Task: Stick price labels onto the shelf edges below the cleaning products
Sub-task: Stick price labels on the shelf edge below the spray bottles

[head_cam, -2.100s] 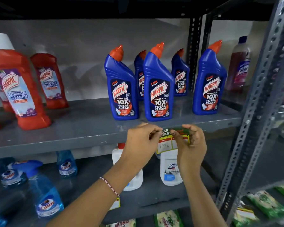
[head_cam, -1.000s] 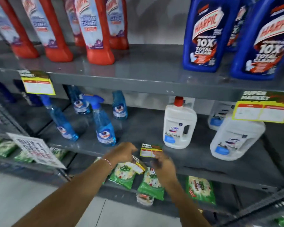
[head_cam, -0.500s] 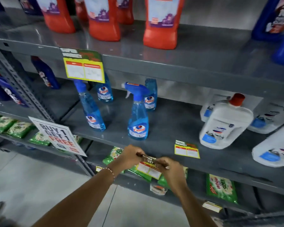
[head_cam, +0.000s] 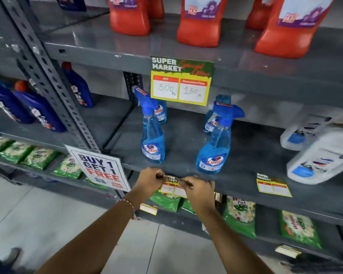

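A yellow and green price label (head_cam: pixel 171 186) is pinched by its top edge between my left hand (head_cam: pixel 150 179) and my right hand (head_cam: pixel 199 189). It hangs against the front edge of the grey middle shelf (head_cam: pixel 236 186), just below two blue Colin spray bottles (head_cam: pixel 152 139) (head_cam: pixel 216 147). Another label (head_cam: pixel 273 186) sticks on the same edge to the right, below white jugs (head_cam: pixel 321 161). A bigger label (head_cam: pixel 181 82) with handwritten prices hangs from the upper shelf edge, under red bottles (head_cam: pixel 198 26).
A "Buy 1 Get 1 Free" sign (head_cam: pixel 100 168) juts from the slotted upright (head_cam: pixel 48 76) left of my hands. Blue bottles (head_cam: pixel 38 109) stand in the left bay. Green packets (head_cam: pixel 240 218) and small label stacks (head_cam: pixel 148 208) lie on the lowest shelf above the tiled floor (head_cam: pixel 48 224).
My view dropped from the top shelf to the middle one and shifted left. One label now sticks on the middle edge at right; my hands moved left holding another label.
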Motion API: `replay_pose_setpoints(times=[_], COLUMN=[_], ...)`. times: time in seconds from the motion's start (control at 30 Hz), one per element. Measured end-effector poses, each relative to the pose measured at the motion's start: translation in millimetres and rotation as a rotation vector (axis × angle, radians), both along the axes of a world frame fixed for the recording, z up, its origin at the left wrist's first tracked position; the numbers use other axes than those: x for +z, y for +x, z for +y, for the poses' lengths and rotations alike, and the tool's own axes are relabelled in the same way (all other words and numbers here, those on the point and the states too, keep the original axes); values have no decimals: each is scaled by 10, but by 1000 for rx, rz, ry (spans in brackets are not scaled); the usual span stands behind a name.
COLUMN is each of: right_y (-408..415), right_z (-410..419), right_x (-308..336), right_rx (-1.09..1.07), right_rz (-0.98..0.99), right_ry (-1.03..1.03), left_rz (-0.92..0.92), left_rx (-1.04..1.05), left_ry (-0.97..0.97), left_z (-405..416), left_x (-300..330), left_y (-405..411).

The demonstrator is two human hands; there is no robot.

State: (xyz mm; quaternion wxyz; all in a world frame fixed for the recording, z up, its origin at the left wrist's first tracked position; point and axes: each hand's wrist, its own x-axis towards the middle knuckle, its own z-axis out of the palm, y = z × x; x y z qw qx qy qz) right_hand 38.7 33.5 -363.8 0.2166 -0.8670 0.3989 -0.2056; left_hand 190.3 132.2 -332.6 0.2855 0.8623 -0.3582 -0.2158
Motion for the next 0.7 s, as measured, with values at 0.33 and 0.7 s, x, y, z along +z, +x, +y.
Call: replay_pose_setpoints(times=[0.33,0.7], right_y=[206,61], right_z=[56,-121], right_x=[-78,40], right_rx=[18,-45], right_rz=[156,126], right_ry=[-224,-278], left_rz=[-94,-307], left_rx=[-57,-144], left_ry=[15,139], left_z=[-28,18], left_x=[-55,67], left_y=[146,176])
